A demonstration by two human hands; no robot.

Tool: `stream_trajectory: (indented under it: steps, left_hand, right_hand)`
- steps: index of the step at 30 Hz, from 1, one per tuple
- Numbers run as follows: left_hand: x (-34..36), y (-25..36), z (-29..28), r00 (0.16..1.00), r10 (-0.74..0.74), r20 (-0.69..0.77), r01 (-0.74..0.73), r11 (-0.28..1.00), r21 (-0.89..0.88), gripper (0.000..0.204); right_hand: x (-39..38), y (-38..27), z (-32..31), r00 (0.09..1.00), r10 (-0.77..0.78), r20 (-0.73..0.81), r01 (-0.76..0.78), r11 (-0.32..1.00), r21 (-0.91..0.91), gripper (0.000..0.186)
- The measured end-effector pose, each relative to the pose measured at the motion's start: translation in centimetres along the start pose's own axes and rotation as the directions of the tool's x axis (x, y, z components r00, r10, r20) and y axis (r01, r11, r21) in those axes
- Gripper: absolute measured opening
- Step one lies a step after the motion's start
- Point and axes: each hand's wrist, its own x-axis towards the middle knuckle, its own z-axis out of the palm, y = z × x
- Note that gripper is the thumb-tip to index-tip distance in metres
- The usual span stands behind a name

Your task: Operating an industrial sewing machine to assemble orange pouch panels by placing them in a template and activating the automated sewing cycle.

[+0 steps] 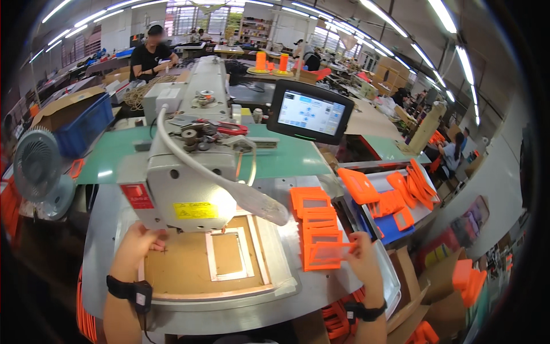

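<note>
Between the fingers of my right hand [362, 255] is the edge of an orange frame with a see-through window [329, 252], held above the stack's near end. Under it lies an overlapping row of similar orange frames [321, 221] on the metal table. My left hand [142, 241] is at the left edge of the tan sewing template [177, 269], its fingers bent together; whatever they hold, if anything, is hidden. A pale rectangular frame outline [247, 261] sits on the template, beneath the lit head of the sewing machine [186, 192].
A touchscreen [311, 112] stands behind the machine. To the right, a blue tray [395, 222] holds several orange pieces, with cardboard boxes [409, 286] below. A fan [39, 163] and a blue crate [86, 123] are at left. Another person [150, 57] works farther back.
</note>
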Motion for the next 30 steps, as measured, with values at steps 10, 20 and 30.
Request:
stream_trajectory:
  steps: [10, 20, 30]
  left_hand:
    - [-3.8, -0.1, 5.6, 0.685, 0.453, 0.570, -0.726, 0.482, 0.490, 0.036]
    - [-3.4, -1.4, 5.7, 0.605, 0.468, 0.644, -0.794, 0.421, 0.439, 0.041]
    - [-3.6, -1.2, 5.8, 0.621, 0.440, 0.649, -0.784, 0.354, 0.511, 0.043]
  right_hand:
    - [4.8, -12.9, 4.4, 0.807, -0.106, 0.581, 0.091, 0.994, 0.055, 0.015]
    - [7.4, -15.1, 18.7, 0.587, -0.419, 0.693, 0.610, 0.791, -0.038, 0.043]
    - [6.4, -13.8, 20.1, 0.607, -0.434, 0.665, 0.524, 0.849, 0.075, 0.049]
